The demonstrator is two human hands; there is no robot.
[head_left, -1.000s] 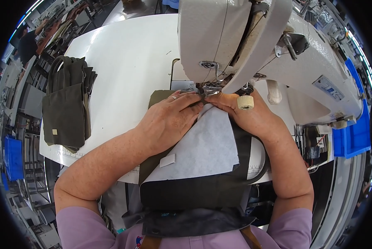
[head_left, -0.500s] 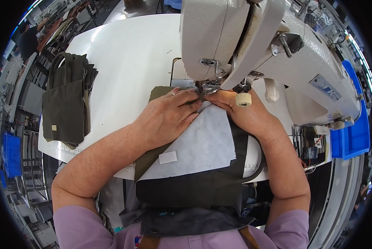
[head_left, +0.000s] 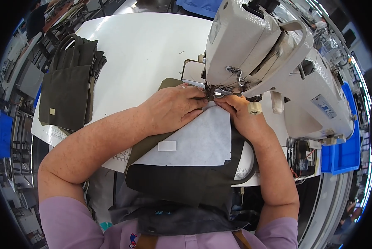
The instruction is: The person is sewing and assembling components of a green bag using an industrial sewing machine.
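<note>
Both hands pinned fabric at the presser foot, same as 0.5 s ago.
Left hand (head_left: 173, 108) flat and right hand (head_left: 240, 118) fingers pressed down on white rectangular lining panel (head_left: 198, 143) over dark olive fabric piece (head_left: 186, 182), under white sewing machine (head_left: 252, 50). Panel sat slightly further in; stacked olive bags (head_left: 67, 89) unmoved.

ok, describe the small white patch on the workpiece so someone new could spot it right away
Start at the big white sewing machine on the white table. Below its needle, both hands press down a dark olive fabric piece with a pale lining panel on top. The small white patch sits near that panel's lower left edge: a little bright rectangle, whiter than the greyish lining around it.
</note>
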